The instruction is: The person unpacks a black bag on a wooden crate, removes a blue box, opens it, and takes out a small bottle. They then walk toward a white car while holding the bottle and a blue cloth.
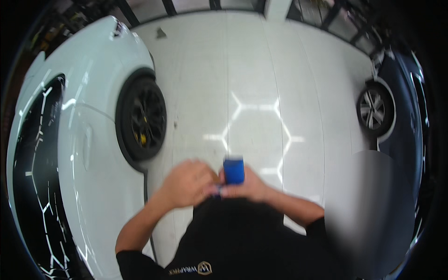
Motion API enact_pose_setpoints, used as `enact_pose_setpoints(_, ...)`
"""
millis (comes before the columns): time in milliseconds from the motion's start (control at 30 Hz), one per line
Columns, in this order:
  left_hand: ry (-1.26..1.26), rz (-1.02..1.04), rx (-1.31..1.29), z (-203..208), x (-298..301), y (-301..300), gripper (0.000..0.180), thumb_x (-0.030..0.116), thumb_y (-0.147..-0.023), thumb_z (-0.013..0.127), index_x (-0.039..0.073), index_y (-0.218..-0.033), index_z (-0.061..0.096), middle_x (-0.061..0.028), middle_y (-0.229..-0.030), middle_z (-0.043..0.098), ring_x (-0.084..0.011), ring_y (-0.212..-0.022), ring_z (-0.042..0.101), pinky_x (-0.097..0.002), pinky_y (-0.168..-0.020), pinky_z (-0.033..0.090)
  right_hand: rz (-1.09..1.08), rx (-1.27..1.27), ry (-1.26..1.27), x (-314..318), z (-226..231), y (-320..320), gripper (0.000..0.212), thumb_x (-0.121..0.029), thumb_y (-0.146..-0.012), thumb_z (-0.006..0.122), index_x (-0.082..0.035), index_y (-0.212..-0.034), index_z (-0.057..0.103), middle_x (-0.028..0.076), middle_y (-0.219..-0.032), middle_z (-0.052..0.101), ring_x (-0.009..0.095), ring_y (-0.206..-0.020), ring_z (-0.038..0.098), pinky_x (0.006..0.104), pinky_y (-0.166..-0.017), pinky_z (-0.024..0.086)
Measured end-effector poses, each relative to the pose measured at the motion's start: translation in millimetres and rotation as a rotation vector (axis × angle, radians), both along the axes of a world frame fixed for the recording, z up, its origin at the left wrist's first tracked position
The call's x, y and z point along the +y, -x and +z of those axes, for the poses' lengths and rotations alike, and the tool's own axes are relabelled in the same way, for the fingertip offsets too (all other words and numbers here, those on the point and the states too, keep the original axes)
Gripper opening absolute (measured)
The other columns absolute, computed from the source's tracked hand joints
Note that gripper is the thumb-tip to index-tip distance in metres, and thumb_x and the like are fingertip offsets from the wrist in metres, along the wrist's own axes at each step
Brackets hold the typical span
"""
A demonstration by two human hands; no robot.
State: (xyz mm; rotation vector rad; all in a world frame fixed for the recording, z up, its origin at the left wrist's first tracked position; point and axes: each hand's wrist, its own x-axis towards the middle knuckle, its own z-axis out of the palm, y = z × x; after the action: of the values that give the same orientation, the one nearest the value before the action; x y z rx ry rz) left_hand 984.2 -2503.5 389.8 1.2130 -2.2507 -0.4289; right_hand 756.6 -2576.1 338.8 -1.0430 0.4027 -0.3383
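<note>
Blue box-shaped block with flat sides is in your right hand, in front of your body and just above the front of your plain-bodied black short-sleeved shirt as the head view shows it. Your right hand is closed around the block, with its thumb side reaching across below it toward your left. Your left hand is curled, its back mostly toward the camera, and its fingertips come close to those of your right hand. Between the two sets of fingertips shows a small dark-blue piece; blur hides its shape, and you cannot tell from this view whether your left fingers pinch it or only rest against it. Both forearms bend inward, so your hands nearly meet just left of the picture's middle. A pale gold and white emblem sits on the shirt. Beyond your hands spreads a glossy white floor with thin seams, mirroring hexagonal lights. On your left stands a glossy white car, its black-spoked wheel showing a yellow part behind the spokes. Well apart on your right stands a dark blue car with a silver-spoked wheel. Dark-framed glass panels line the far edge.
</note>
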Motion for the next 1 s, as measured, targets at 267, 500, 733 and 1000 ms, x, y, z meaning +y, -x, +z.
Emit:
enact_pose_setpoints(267, 0.34, -0.06, -0.264, 37.9, -188.0, -112.3, 0.046, 0.051, -0.09, 0.072, 0.01, -0.072, 0.059, -0.0013, -0.072, 0.05, -0.0181, -0.064, 0.054, -0.0297, -0.056, 0.042, 0.259, -0.105, -0.252, -193.2, 33.7, -120.6, 0.027, -0.031, -0.101, 0.071, -0.008, -0.11, 0.059, 0.001, -0.088, 0.064, 0.008, -0.073, 0.061, 0.0231, -0.059, 0.046)
enact_pose_setpoints(500, 0.189, -0.156, -0.285, 116.9, -359.6, -231.2, 0.042, 0.038, -0.085, 0.077, 0.011, -0.066, 0.052, -0.0023, -0.075, 0.053, -0.0197, -0.065, 0.055, -0.0324, -0.059, 0.04, 0.119, 0.075, 0.175, -401.9, 48.2, -201.9, 0.04, -0.045, -0.105, 0.06, -0.007, -0.113, 0.051, 0.002, -0.076, 0.055, 0.008, -0.06, 0.052, 0.0248, -0.054, 0.042)
enact_pose_setpoints(733, -0.015, 0.017, 0.605, 32.3, -554.2, -274.7, 0.046, 0.045, -0.106, 0.056, 0.004, -0.086, 0.063, -0.0111, -0.104, 0.064, -0.0253, -0.09, 0.06, -0.0344, -0.08, 0.049, -0.209, -0.283, -0.207, -516.4, 9.3, -307.2, 0.041, -0.041, -0.107, 0.054, -0.009, -0.131, 0.046, 0.013, -0.097, 0.065, 0.016, -0.075, 0.065, 0.028, -0.059, 0.049)
enact_pose_setpoints(1000, -0.087, 0.254, 0.694, -18.3, -762.9, -393.0, 0.055, 0.05, -0.105, 0.056, 0.002, -0.079, 0.063, -0.0109, -0.077, 0.066, -0.0264, -0.067, 0.063, -0.0361, -0.062, 0.049, -0.064, -0.16, -0.272, -723.1, -25.6, -434.5, 0.047, -0.027, -0.106, 0.062, -0.003, -0.144, 0.051, 0.011, -0.126, 0.064, 0.027, -0.12, 0.064, 0.0452, -0.095, 0.057)
